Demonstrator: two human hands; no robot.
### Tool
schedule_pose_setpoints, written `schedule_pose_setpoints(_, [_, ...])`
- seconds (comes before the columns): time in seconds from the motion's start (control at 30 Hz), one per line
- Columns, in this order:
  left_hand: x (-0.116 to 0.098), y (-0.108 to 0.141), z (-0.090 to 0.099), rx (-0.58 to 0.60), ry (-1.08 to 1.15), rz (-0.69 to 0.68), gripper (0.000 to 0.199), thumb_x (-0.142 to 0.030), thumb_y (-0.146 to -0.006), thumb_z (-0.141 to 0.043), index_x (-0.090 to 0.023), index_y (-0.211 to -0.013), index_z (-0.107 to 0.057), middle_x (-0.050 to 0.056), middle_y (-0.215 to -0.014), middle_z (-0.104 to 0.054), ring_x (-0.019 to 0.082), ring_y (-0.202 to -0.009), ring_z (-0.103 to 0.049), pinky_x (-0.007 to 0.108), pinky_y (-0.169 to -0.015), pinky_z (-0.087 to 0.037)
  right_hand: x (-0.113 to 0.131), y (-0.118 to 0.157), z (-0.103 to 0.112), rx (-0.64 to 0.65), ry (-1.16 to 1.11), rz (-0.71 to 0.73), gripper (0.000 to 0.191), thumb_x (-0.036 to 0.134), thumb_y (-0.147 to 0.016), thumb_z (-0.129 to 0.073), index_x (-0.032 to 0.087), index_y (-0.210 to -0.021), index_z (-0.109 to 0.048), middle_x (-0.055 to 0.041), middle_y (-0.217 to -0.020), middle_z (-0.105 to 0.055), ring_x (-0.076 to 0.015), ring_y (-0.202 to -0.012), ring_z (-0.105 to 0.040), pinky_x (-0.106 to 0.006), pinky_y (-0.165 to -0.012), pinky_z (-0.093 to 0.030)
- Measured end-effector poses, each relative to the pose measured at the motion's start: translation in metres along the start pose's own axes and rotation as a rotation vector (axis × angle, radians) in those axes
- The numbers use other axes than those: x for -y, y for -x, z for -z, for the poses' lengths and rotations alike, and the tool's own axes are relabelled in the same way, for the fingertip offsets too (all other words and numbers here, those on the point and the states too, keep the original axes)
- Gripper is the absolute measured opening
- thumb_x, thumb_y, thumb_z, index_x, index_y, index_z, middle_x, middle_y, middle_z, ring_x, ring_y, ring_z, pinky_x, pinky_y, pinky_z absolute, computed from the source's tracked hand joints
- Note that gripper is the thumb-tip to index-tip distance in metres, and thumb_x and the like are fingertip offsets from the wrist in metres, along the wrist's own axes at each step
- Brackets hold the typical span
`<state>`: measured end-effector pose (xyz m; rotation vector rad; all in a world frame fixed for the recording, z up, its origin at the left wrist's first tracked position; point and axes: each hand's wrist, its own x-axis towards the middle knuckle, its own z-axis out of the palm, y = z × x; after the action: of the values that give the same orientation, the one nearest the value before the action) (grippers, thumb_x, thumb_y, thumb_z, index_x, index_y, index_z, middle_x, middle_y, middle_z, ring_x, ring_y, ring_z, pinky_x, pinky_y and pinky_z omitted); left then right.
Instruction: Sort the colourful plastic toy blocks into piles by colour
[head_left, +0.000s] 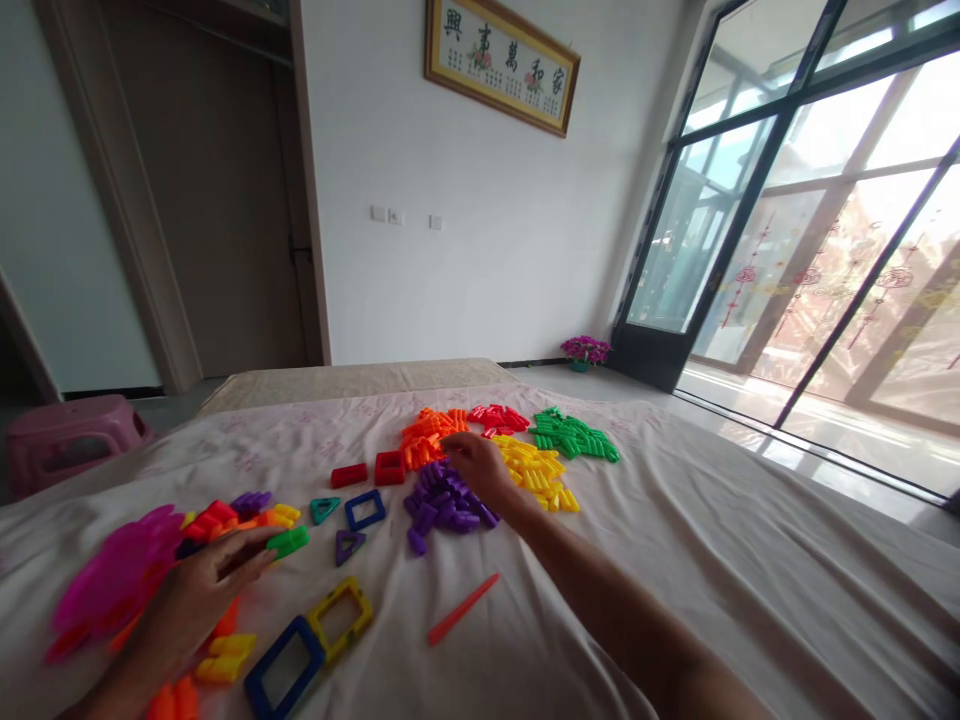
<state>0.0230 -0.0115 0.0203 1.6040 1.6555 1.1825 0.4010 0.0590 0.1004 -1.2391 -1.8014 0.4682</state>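
My left hand (214, 575) pinches a green block (289, 542) over a mixed group of coloured blocks at the left. My right hand (476, 465) reaches in where the orange pile (431, 432), purple pile (446, 505) and yellow pile (536, 470) meet; its fingers are bent together, and whatever they hold is hidden. Behind these lie a red pile (499, 418) and a green pile (576, 435). Yellow blocks (226, 658) sit below my left hand.
Between the hands lie red blocks (389, 467), a small blue frame (365, 511), a large blue frame (285, 665), a yellow frame (364, 600) and a red stick (463, 608). A pink sheet (112, 575) is at the left, a pink stool (75, 440) beyond the cloth.
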Motion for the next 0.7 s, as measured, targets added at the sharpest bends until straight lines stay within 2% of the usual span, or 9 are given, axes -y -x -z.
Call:
schedule_pose_setpoints(0.1, [-0.01,0.005,-0.001,0.022,0.067,0.036,0.038,-0.055,-0.069,-0.069,-0.03,-0.097,-0.076,0.002,-0.112,-0.076,0.028,-0.11,-0.069,0.036,-0.093,-0.059,0.057,0.028,-0.051,0.299,-0.077,0.166,0.027,0.023,-0.088,-0.062,0.022,-0.113,-0.072,-0.0026,-0.103,-0.075,-0.016,-0.086,-0.07,-0.025,-0.078,-0.052])
schedule_pose_setpoints(0.17, [-0.014,0.008,-0.001,0.05,0.108,0.05,0.037,-0.054,-0.068,-0.071,-0.03,-0.096,-0.076,0.003,-0.109,-0.077,0.028,-0.106,-0.07,0.035,-0.09,-0.061,0.082,0.042,-0.076,0.386,-0.062,0.21,0.032,0.032,-0.087,-0.068,0.023,-0.118,-0.069,-0.0035,-0.108,-0.074,-0.0164,-0.087,-0.069,-0.024,-0.077,-0.05])
schedule_pose_setpoints(0.23, [-0.015,0.009,-0.001,0.068,0.142,0.046,0.037,-0.053,-0.067,-0.074,-0.029,-0.095,-0.075,0.003,-0.107,-0.077,0.027,-0.104,-0.071,0.034,-0.088,-0.061,0.095,0.051,-0.095,0.42,-0.034,0.227,0.032,0.037,-0.086,-0.071,0.024,-0.115,-0.07,-0.0029,-0.105,-0.074,-0.0167,-0.088,-0.069,-0.023,-0.075,-0.049])
schedule_pose_setpoints(0.37, [-0.014,0.007,-0.005,0.125,0.17,0.025,0.038,-0.052,-0.066,-0.077,-0.028,-0.095,-0.075,0.002,-0.107,-0.077,0.026,-0.103,-0.071,0.032,-0.09,-0.06,0.096,0.053,-0.113,0.43,-0.001,0.176,0.017,0.038,-0.089,-0.067,0.021,-0.092,-0.073,0.0001,-0.083,-0.073,-0.0144,-0.075,-0.066,-0.02,-0.063,-0.043])
schedule_pose_setpoints(0.47, [-0.019,0.007,-0.006,0.176,0.138,0.012,0.042,-0.054,-0.066,-0.077,-0.027,-0.097,-0.075,0.003,-0.108,-0.077,0.026,-0.106,-0.07,0.032,-0.093,-0.058,0.086,0.05,-0.108,0.426,-0.037,0.148,0.012,0.03,-0.088,-0.065,0.02,-0.085,-0.071,0.0015,-0.075,-0.07,-0.0121,-0.068,-0.063,-0.019,-0.059,-0.04])
schedule_pose_setpoints(0.53, [-0.025,0.008,0.0,0.118,0.07,0.017,0.046,-0.059,-0.066,-0.074,-0.028,-0.1,-0.075,0.003,-0.111,-0.076,0.028,-0.109,-0.069,0.035,-0.095,-0.057,0.074,0.045,-0.096,0.412,-0.056,0.125,0.011,0.027,-0.087,-0.064,0.019,-0.087,-0.072,0.002,-0.073,-0.069,-0.0113,-0.066,-0.061,-0.019,-0.058,-0.039])
schedule_pose_setpoints(0.63, [-0.029,0.008,0.021,-0.14,-0.126,0.034,0.047,-0.065,-0.075,-0.06,-0.03,-0.104,-0.073,0.002,-0.117,-0.074,0.03,-0.112,-0.067,0.044,-0.099,-0.054,0.043,0.032,-0.065,0.298,-0.024,0.051,0.015,0.027,-0.088,-0.06,0.018,-0.086,-0.072,0.0028,-0.068,-0.066,-0.0101,-0.06,-0.057,-0.019,-0.054,-0.035])
schedule_pose_setpoints(0.7, [-0.017,0.006,0.042,-0.314,-0.293,0.019,0.046,-0.064,-0.083,-0.048,-0.032,-0.109,-0.069,0.001,-0.124,-0.07,0.031,-0.116,-0.063,0.051,-0.103,-0.05,0.015,0.019,-0.036,0.174,0.104,-0.006,0.018,0.028,-0.088,-0.059,0.017,-0.08,-0.071,0.0028,-0.064,-0.063,-0.0098,-0.058,-0.053,-0.019,-0.052,-0.032])
